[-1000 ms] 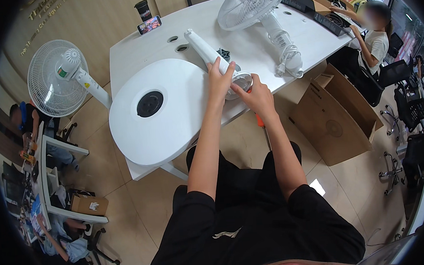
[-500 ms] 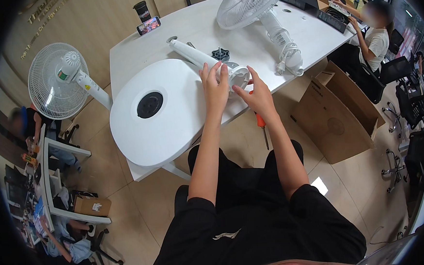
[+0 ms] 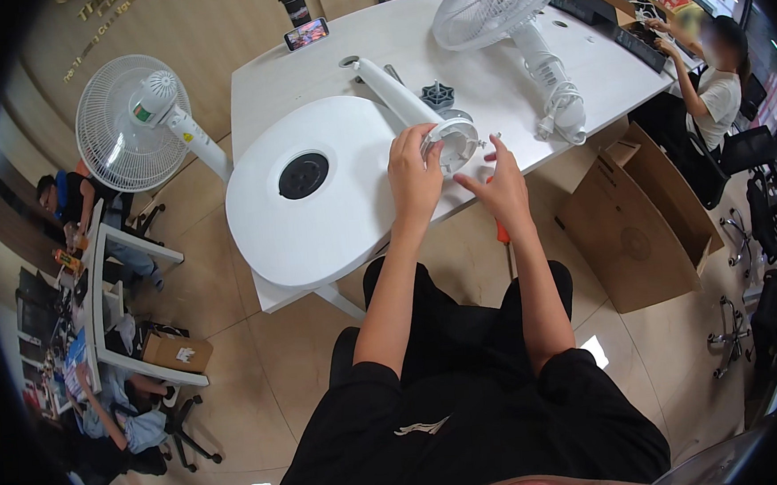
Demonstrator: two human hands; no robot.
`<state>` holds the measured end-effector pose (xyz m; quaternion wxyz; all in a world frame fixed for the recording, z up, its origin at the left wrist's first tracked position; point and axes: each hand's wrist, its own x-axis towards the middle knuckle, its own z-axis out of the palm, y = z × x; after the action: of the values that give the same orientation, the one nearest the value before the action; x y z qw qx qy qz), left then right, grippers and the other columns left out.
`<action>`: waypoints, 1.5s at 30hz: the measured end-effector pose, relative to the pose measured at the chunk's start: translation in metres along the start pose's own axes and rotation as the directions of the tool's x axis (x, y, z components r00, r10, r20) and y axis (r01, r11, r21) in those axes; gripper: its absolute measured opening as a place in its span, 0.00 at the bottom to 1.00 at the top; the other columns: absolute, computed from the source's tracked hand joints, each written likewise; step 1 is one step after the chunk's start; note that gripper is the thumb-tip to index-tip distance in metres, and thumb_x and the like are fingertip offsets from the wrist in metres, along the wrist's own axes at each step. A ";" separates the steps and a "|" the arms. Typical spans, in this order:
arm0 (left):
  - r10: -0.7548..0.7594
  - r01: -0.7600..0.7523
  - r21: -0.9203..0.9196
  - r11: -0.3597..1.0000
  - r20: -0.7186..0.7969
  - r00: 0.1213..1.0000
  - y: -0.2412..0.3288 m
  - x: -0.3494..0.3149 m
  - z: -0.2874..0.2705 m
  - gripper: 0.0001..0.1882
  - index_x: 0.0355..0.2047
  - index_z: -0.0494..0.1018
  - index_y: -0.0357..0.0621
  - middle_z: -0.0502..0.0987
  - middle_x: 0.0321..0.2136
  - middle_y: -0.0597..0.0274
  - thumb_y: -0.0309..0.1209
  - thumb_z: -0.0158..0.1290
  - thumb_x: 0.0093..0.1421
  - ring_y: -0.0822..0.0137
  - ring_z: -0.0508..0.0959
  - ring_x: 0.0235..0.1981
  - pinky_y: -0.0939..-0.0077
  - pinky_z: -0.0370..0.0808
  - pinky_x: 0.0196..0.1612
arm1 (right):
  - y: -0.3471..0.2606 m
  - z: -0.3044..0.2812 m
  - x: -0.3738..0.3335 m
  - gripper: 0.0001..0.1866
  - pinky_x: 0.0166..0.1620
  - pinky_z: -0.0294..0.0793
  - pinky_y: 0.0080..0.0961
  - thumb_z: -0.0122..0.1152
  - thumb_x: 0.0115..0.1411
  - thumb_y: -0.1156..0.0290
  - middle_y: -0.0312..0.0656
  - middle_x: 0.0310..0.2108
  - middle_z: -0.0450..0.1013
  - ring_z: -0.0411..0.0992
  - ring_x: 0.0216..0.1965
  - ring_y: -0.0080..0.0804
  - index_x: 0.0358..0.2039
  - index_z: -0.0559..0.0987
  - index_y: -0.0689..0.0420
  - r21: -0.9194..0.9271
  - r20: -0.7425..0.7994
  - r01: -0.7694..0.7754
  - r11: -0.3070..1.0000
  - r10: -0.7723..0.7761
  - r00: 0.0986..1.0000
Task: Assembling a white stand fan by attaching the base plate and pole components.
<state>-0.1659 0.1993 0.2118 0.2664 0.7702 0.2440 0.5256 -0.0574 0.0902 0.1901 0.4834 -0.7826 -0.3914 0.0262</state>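
Observation:
My left hand (image 3: 414,177) is closed around the near, round end of a white fan pole (image 3: 397,91). That end is an open, ribbed socket, and the pole lies slanting away across the table. Just right of the socket, my right hand (image 3: 503,193) has thumb and forefinger spread. An orange-handled screwdriver (image 3: 502,232) hangs below its palm, shaft down, apparently kept by the other fingers. Left of my hands lies a large white fan base (image 3: 335,237) with a black round insert (image 3: 302,175). Beyond the socket sits a dark star-shaped knob (image 3: 438,95).
A white fan (image 3: 551,64) with a coiled cord lies at the table's right. Another fan (image 3: 136,120) stands at left. A phone (image 3: 306,34) leans by a black cup (image 3: 294,6). An open cardboard box (image 3: 628,237) stands on the floor; a person (image 3: 708,85) sits beyond.
My right hand has drawn back to the right from the socket, its thumb and forefinger parting. My left hand stays on the pole's end. The whole view has shifted slightly.

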 end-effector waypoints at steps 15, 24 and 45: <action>-0.066 0.062 -0.080 0.995 -0.048 0.997 0.003 0.003 -0.010 0.12 0.42 0.76 0.37 0.78 0.38 0.52 0.24 0.57 0.58 0.51 0.78 0.41 0.62 0.73 0.46 | 0.002 0.020 0.031 0.13 0.34 0.77 0.40 0.69 0.52 0.56 0.46 0.32 0.79 0.79 0.33 0.47 0.32 0.85 0.52 -0.379 0.040 0.076 0.922 -0.066 0.997; -0.002 0.004 -0.014 1.000 0.080 0.997 0.002 0.002 0.006 0.13 0.44 0.73 0.37 0.77 0.39 0.50 0.23 0.56 0.58 0.48 0.75 0.44 0.58 0.71 0.48 | 0.013 0.011 0.046 0.10 0.37 0.78 0.42 0.62 0.56 0.62 0.49 0.31 0.80 0.79 0.34 0.50 0.34 0.85 0.52 -0.351 0.014 -0.050 0.935 0.059 0.998; 0.192 -0.171 -0.112 0.979 0.226 0.955 0.062 -0.070 -0.012 0.16 0.46 0.74 0.38 0.77 0.43 0.51 0.30 0.60 0.59 0.48 0.76 0.46 0.58 0.72 0.50 | -0.017 -0.079 -0.004 0.14 0.24 0.61 0.16 0.62 0.64 0.63 0.30 0.22 0.70 0.62 0.20 0.15 0.33 0.81 0.63 0.606 -0.300 0.141 0.783 0.061 0.952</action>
<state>-0.1945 0.1093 0.2092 0.2790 0.8334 0.1144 0.4631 -0.0374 0.0337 0.2442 0.7683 -0.5659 -0.2983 0.0225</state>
